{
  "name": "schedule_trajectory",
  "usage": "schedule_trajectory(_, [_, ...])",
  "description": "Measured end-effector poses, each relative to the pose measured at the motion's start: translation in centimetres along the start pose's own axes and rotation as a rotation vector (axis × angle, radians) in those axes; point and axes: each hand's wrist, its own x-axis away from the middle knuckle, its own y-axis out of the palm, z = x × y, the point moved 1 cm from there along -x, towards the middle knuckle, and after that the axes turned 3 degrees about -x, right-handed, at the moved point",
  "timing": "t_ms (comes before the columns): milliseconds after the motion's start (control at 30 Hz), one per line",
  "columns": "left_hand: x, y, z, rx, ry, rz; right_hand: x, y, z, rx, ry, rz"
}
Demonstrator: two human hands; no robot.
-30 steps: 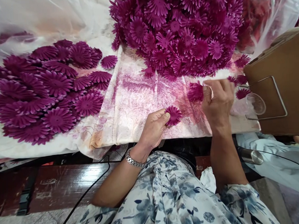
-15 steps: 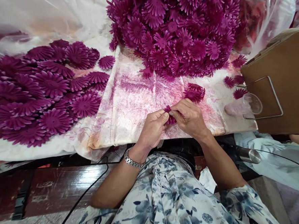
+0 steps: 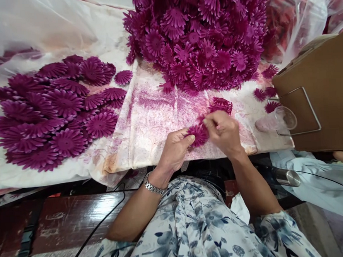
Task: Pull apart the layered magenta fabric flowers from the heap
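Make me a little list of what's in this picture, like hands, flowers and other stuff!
left hand: pinches a purple flower piece
right hand: fingers on the same flower piece
big heap: purple flower pieces piled at the far side
flat spread: larger purple flower pieces laid out to the left
cloth: white, stained purple
cardboard box: brown, at the right
wristwatch: on the left wrist

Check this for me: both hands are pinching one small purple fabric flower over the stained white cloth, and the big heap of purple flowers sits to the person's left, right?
Not quite. The head view shows the left hand and right hand on the small purple fabric flower over the stained white cloth, but the big heap of purple flowers sits straight ahead; flat-laid purple flowers lie left.
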Motion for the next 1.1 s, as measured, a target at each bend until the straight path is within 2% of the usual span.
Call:
schedule_trajectory(100, [0.0, 0.0, -0.1, 0.015, -0.035, 0.029, -0.8, -1.7, 2.3, 0.253, 0.078, 0.15])
schedule_trajectory(200, [-0.1, -0.1, -0.1, 0.042, -0.042, 0.026, -1.1, -2.6, 3.0, 0.348, 0.103, 0.117])
schedule_trajectory(267, [-0.2, -0.1, -0.1, 0.063, -0.045, 0.007, -0.8, -2.3, 2.1, 0.241, 0.042, 0.05])
schedule_trajectory(367, [-0.3, -0.1, 0.1, 0.069, -0.064, 0.002, 0.0, -0.5, 0.0, -0.019, -0.137, -0.142])
schedule_trajectory(433, [-0.3, -0.2, 0.2, 0.052, -0.088, -0.01, 0.3, 0.5, -0.9, -0.105, -0.2, -0.19])
schedule_trajectory(567, [-0.3, -0.4, 0.2, 0.01, -0.094, -0.081, 0.4, 1.2, -1.4, -0.18, -0.18, -0.191])
schedule_trajectory(667, [-0.3, -0.4, 0.0, -0.003, -0.068, -0.086, 0.3, 1.1, -1.4, -0.2, -0.145, -0.201])
schedule_trajectory(733, [-0.2, -0.3, 0.0, -0.008, -0.055, -0.065, 0.1, 0.8, -0.9, -0.16, -0.113, -0.15])
schedule_trajectory(867, [0.0, -0.2, -0.1, 0.008, -0.055, 0.002, -0.7, -1.0, 1.6, 0.142, 0.029, 0.179])
schedule_trajectory(900, [0.0, -0.2, 0.0, 0.016, -0.051, 0.014, -0.9, -1.5, 2.4, 0.24, 0.066, 0.227])
schedule_trajectory(967, [-0.1, -0.3, 0.0, 0.023, -0.037, 0.025, -1.2, -2.5, 3.7, 0.363, 0.116, 0.222])
schedule_trajectory(1100, [-0.3, -0.5, -0.1, 0.005, -0.031, 0.03, -0.9, -2.7, 4.2, 0.325, 0.073, 0.078])
